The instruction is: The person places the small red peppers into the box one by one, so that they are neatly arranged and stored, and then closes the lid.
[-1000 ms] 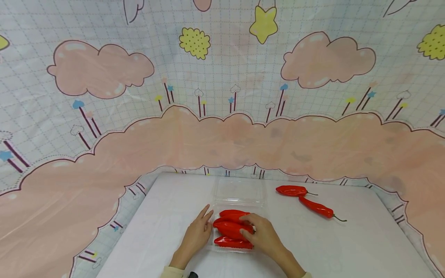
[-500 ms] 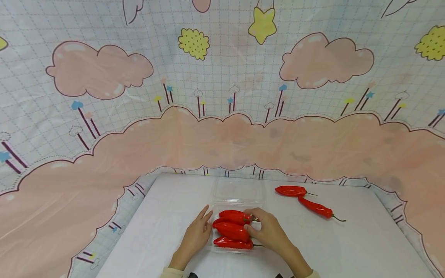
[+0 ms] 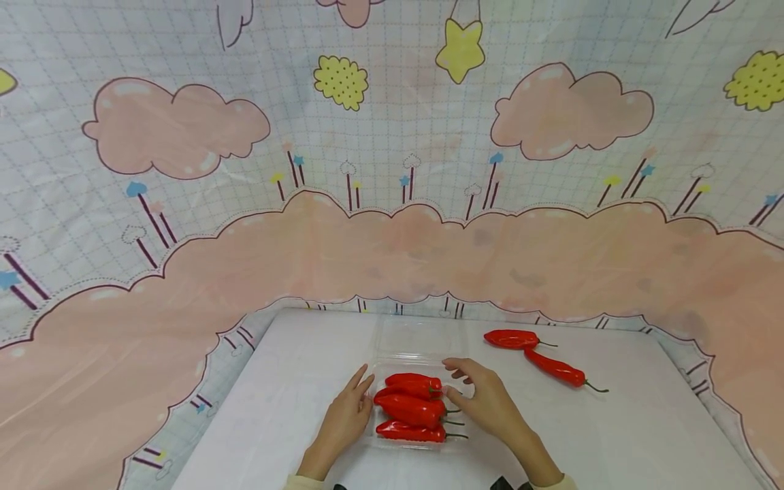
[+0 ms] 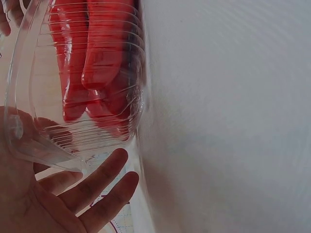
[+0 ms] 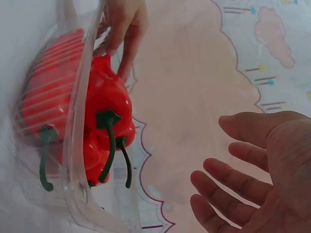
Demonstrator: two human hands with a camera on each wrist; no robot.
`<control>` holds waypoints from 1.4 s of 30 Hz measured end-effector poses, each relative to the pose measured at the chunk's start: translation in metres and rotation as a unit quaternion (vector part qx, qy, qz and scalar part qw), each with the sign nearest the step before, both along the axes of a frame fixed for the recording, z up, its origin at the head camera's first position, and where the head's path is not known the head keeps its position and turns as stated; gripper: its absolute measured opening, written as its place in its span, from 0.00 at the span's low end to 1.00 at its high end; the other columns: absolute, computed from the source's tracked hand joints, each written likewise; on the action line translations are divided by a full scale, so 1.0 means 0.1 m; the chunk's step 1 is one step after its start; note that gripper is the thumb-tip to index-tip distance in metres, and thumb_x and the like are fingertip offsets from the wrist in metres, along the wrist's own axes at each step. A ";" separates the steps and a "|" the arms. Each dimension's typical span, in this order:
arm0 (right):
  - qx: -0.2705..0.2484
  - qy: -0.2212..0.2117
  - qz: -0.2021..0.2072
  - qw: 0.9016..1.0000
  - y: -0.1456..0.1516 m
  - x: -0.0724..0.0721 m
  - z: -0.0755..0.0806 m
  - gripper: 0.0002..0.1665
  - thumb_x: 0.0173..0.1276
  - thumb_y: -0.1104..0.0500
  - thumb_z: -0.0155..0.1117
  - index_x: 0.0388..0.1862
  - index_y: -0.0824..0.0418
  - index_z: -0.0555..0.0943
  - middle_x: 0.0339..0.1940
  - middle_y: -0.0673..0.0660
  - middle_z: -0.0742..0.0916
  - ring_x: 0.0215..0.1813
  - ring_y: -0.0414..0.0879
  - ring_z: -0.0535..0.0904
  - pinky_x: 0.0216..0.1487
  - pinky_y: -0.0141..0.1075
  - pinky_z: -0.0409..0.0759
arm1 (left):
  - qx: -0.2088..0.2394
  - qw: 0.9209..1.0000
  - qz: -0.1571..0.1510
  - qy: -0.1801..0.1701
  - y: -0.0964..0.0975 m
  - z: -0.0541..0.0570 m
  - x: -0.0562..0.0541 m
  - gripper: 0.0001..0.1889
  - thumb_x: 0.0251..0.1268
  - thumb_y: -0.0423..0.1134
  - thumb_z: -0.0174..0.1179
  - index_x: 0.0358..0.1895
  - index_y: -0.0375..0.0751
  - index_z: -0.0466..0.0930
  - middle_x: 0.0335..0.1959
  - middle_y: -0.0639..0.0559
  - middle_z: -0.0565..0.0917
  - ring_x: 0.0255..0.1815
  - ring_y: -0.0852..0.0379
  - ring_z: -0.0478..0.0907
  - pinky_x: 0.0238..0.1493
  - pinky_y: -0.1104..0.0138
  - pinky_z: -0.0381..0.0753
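The left hand (image 3: 345, 416), fingers extended, touches the clear plastic clamshell box (image 3: 410, 446); red chili peppers (image 3: 412, 410) lie inside, between both hands. The right hand (image 3: 490, 398), fingers spread, hovers just beside the opposite edge. Beyond it lie two loose chilies (image 3: 512, 339).

Before you, the container (image 5: 75, 126): clear, thin-looking plastic, glossy, ribbed in bands. Peppers (image 3: 412, 408) inside it: smooth, high shine; green stems (image 5: 112, 141) duller. Same gloss on the loose peppers (image 3: 511, 339) right of the container. White tabletop (image 3: 306, 381) under it looks smooth, matt. Backdrop (image 3: 416, 252) behind it: printed sheeting, creased, faint sheen. Your sleeve (image 3: 304, 482), on its near side: matt cloth.
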State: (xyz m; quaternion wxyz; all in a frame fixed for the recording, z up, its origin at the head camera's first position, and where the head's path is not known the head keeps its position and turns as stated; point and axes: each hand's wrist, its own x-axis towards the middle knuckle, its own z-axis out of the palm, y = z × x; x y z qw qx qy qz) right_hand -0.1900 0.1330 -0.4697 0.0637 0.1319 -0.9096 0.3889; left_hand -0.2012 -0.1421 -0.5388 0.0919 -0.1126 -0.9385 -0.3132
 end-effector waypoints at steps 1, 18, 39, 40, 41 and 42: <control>-0.002 -0.001 -0.003 1.000 0.01 -0.01 0.01 0.27 0.61 0.57 0.72 0.60 0.49 0.79 0.52 0.47 0.86 0.50 0.43 0.81 0.51 0.39 0.83 | 0.000 1.000 0.000 0.000 0.00 0.00 0.00 0.23 0.66 0.33 0.57 0.64 0.36 0.75 0.73 0.44 0.69 0.25 0.69 0.68 0.27 0.74 0.71; -0.024 0.030 -0.035 0.999 0.36 -0.14 0.03 0.28 0.61 0.58 0.72 0.61 0.56 0.79 0.53 0.55 0.87 0.51 0.49 0.83 0.53 0.46 0.83 | -0.003 1.000 0.001 0.000 0.00 -0.01 0.00 0.23 0.66 0.33 0.57 0.64 0.35 0.75 0.73 0.43 0.69 0.25 0.69 0.68 0.27 0.74 0.70; -0.014 0.008 -0.071 0.997 0.78 -0.20 -0.02 0.28 0.64 0.58 0.69 0.63 0.58 0.77 0.55 0.59 0.85 0.54 0.55 0.82 0.54 0.51 0.82 | 0.001 1.000 -0.004 0.004 -0.01 -0.01 0.00 0.23 0.65 0.33 0.57 0.64 0.35 0.75 0.72 0.43 0.69 0.26 0.69 0.69 0.27 0.75 0.71; -0.014 0.007 -0.072 0.997 0.80 -0.20 -0.03 0.28 0.64 0.58 0.69 0.63 0.58 0.77 0.55 0.59 0.85 0.54 0.55 0.81 0.54 0.51 0.82 | 0.000 1.000 -0.004 0.004 -0.01 -0.01 0.00 0.23 0.65 0.33 0.57 0.64 0.35 0.75 0.72 0.43 0.69 0.27 0.69 0.69 0.27 0.75 0.71; -0.012 0.007 -0.073 0.997 0.82 -0.20 -0.04 0.28 0.64 0.58 0.69 0.63 0.58 0.76 0.55 0.59 0.85 0.54 0.55 0.81 0.54 0.51 0.82 | 0.000 1.000 -0.004 0.004 -0.01 -0.01 -0.01 0.23 0.65 0.33 0.57 0.64 0.35 0.75 0.72 0.43 0.69 0.27 0.68 0.69 0.27 0.75 0.72; -0.011 0.008 -0.075 0.997 0.84 -0.20 -0.05 0.27 0.64 0.58 0.69 0.63 0.58 0.76 0.55 0.60 0.85 0.54 0.56 0.81 0.54 0.51 0.82 | -0.001 1.000 -0.004 0.004 -0.01 -0.01 -0.01 0.23 0.65 0.33 0.58 0.64 0.35 0.75 0.72 0.43 0.69 0.27 0.68 0.70 0.28 0.75 0.72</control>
